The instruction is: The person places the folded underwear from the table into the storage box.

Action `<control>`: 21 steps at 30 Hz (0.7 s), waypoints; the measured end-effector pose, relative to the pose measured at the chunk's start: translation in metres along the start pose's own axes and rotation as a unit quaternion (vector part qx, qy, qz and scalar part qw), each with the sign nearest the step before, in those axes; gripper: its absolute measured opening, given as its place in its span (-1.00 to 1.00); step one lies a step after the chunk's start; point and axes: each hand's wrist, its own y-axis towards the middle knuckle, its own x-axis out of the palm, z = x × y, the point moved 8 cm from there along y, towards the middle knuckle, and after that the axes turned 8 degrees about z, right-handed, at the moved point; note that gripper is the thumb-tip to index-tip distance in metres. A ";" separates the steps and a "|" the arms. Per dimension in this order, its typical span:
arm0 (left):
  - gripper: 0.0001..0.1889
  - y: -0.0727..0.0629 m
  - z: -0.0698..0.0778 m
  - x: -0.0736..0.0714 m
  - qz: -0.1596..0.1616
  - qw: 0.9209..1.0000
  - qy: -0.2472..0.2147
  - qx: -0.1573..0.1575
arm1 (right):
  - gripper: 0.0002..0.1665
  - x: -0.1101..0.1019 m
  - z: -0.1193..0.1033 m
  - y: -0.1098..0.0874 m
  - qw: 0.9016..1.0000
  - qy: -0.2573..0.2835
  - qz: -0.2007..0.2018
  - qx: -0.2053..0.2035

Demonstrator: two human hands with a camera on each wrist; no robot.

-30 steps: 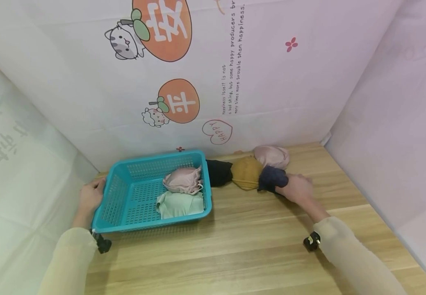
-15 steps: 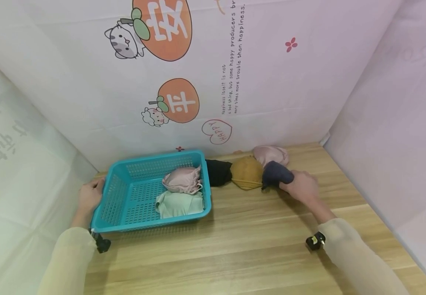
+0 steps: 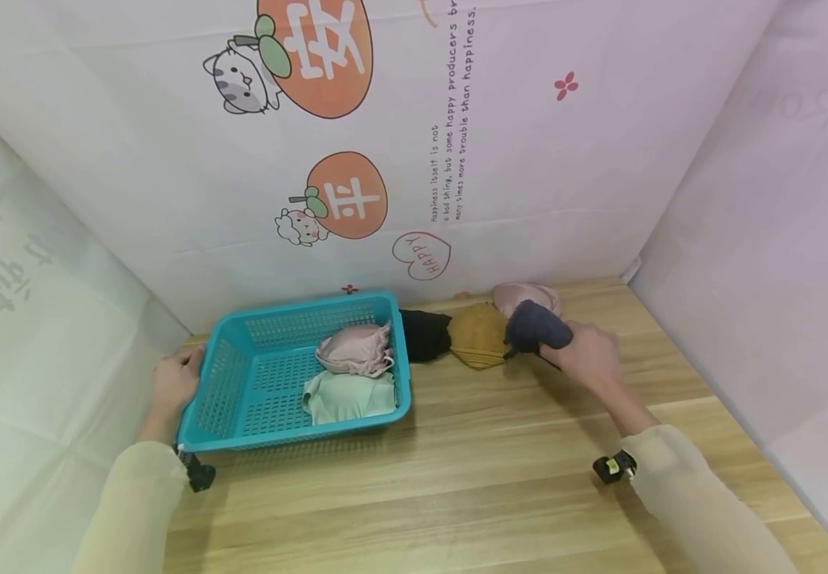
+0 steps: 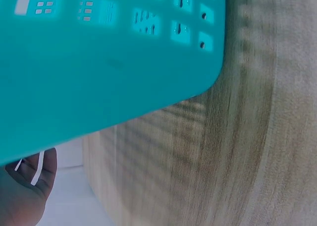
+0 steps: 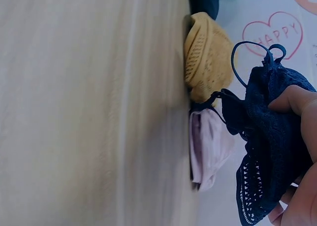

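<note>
My right hand (image 3: 586,352) grips a folded navy lace bra (image 3: 537,325), thumb on top, held just above the table. In the right wrist view the bra (image 5: 272,122) shows thin straps looping loose and an openwork band. My left hand (image 3: 177,381) holds the left rim of a turquoise plastic basket (image 3: 292,443); its fingers are partly hidden there. Inside the basket, at its right end, lie a folded pink bra (image 3: 355,351) and a folded mint-green garment (image 3: 351,399). Between basket and right hand sit a black folded garment (image 3: 424,335) and a mustard bra (image 3: 480,336).
Behind the navy bra, a pale pink bra (image 3: 524,296) lies against the printed back wall cloth (image 3: 514,159). White cloth walls also stand at left and right. The wooden table (image 3: 457,486) stretches in front of the basket.
My right hand has lifted the navy bra off the table, shifting it slightly right and then up towards the pale pink bra. The left hand and basket have stayed put.
</note>
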 end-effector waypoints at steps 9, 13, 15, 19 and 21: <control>-0.39 0.001 -0.001 0.001 0.004 1.000 -0.002 -0.004 | -0.64 -0.009 -0.021 0.006 1.000 0.027 -0.010 -0.010; -0.39 0.001 -0.003 0.001 0.001 1.000 0.001 -0.006 | -0.63 -0.010 -0.031 0.008 1.000 0.025 -0.015 -0.008; -0.38 0.001 -0.002 0.001 -0.001 1.000 0.002 -0.006 | -0.64 -0.010 -0.037 0.010 0.999 0.022 -0.022 -0.006; -0.37 0.000 -0.002 0.002 -0.005 1.000 -0.001 -0.011 | -0.59 -0.013 -0.050 0.012 0.999 0.024 -0.029 -0.011; -0.36 0.000 -0.003 0.002 -0.004 1.000 -0.002 -0.011 | -0.58 -0.014 -0.056 0.013 0.999 0.036 -0.026 -0.013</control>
